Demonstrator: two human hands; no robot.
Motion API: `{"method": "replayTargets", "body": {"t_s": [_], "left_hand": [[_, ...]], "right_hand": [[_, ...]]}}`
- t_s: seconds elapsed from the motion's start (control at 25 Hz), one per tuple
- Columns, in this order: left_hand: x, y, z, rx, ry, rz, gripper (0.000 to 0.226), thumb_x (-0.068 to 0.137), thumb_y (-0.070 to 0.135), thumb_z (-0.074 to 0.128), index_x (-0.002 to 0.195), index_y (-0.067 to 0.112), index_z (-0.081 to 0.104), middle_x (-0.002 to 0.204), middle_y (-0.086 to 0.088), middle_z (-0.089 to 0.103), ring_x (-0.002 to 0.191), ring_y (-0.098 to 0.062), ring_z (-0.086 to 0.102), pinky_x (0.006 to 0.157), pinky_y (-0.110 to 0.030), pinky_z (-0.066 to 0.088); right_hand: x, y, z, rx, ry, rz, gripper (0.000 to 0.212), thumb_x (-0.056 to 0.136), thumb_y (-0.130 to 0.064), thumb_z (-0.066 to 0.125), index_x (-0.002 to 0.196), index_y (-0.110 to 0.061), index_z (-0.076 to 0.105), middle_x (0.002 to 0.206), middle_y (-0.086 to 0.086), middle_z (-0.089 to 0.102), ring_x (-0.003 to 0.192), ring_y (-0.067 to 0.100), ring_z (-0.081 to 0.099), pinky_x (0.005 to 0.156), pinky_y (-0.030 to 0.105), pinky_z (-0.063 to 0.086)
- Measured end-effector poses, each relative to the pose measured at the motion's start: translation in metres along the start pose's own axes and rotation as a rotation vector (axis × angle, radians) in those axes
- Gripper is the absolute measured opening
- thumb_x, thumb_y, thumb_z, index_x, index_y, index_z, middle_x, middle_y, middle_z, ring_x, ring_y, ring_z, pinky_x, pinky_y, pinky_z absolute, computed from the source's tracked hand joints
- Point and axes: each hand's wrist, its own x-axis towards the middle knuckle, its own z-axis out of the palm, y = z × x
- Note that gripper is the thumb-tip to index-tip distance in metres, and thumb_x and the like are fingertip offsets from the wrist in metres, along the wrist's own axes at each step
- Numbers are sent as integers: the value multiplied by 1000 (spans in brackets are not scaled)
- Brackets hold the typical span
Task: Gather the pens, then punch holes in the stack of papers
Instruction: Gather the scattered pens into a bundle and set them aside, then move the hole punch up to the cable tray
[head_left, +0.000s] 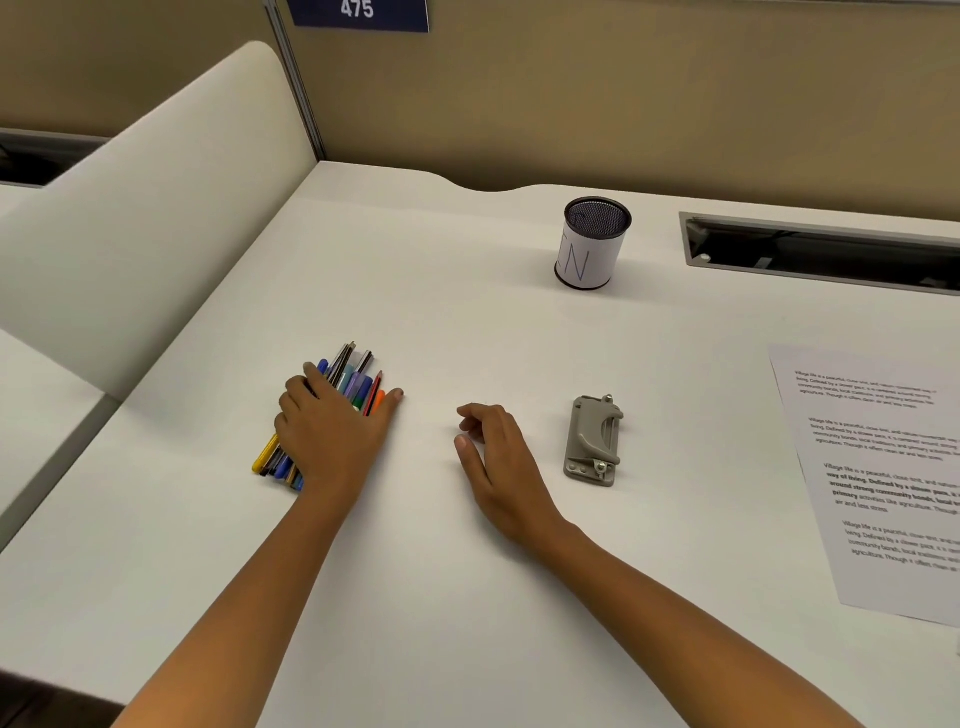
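Pens (358, 384) lie bunched at the table's (467, 597) left, the left hand's (332, 431) fingers curled over them; right hand (493, 457) relaxed, empty. Gathering looks nearly done. Hole punch (592, 441) and papers (872, 467), well apart, await punching.

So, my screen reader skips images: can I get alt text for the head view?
A person's left hand cups a bundle of pens on a white desk; the right hand rests curled beside it. A hole punch, pen cup and printed papers sit further right.
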Motion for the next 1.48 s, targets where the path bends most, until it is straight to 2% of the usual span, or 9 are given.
{"method": "replayTargets", "body": {"t_s": [0.28,0.56,0.76,0.84,0.96,1.12,1.28,1.4,1.48], "left_hand": [[1,-2,-4,-37,54,1,94,77,70,52,136,-2,37,130,-26,49,118,-42,49,97,-52,39],[-24,15,-22,-89,61,84,79,88,57,47,140,0,34,139,-23,46,130,-38,42,108,-51,34],[-76,40,-27,-192,-27,205,72,92,53,42,145,5,30,148,-17,39,140,-32,31,116,-47,24],[-100,53,-27,-229,-66,297,68,94,49,42,146,6,30,151,-14,36,144,-29,24,119,-45,16],[-137,75,-21,-254,-174,458,63,97,44,34,149,10,24,158,-6,23,148,-20,11,121,-40,1],[-181,90,-5,-220,-296,543,67,97,48,22,152,14,4,160,2,-1,148,-13,-2,121,-35,-4],[-193,94,0,-133,-272,538,72,93,51,21,151,9,13,160,-4,9,148,-18,5,120,-39,1],[-192,94,0,-105,-267,537,72,93,51,23,151,9,15,160,-5,12,148,-18,9,119,-40,4],[-192,94,-1,-90,-275,536,72,93,51,22,151,9,14,160,-5,12,148,-18,8,120,-40,3]], "right_hand": [[0,-2,-1,6,-6,17,28,99,-23,44,126,-16,47,108,-4,53,103,8,49,93,19,39],[1,-13,-4,102,45,126,29,98,-18,48,126,-11,46,110,2,56,101,15,52,94,28,43],[-25,-18,-28,111,132,71,31,97,-21,48,128,-17,44,119,-4,54,110,-2,50,94,7,36],[-37,-12,-50,44,195,3,34,95,-19,52,128,-18,44,122,-6,52,115,-3,48,97,7,36],[-44,7,-90,-60,265,-6,52,86,-19,68,132,-18,43,129,-6,47,121,3,42,96,6,37],[-37,39,-129,-86,61,128,101,70,-41,82,148,-18,23,149,-11,25,136,0,22,104,-2,15],[-24,60,-138,-198,-159,188,123,60,-47,86,151,-13,9,158,0,13,144,13,14,114,21,17],[-15,63,-138,-190,-176,144,116,59,-39,88,147,-8,21,148,6,29,136,20,30,114,33,31],[-13,63,-138,-181,-164,121,109,60,-35,88,145,-7,26,142,7,35,130,21,36,111,32,34]]}}
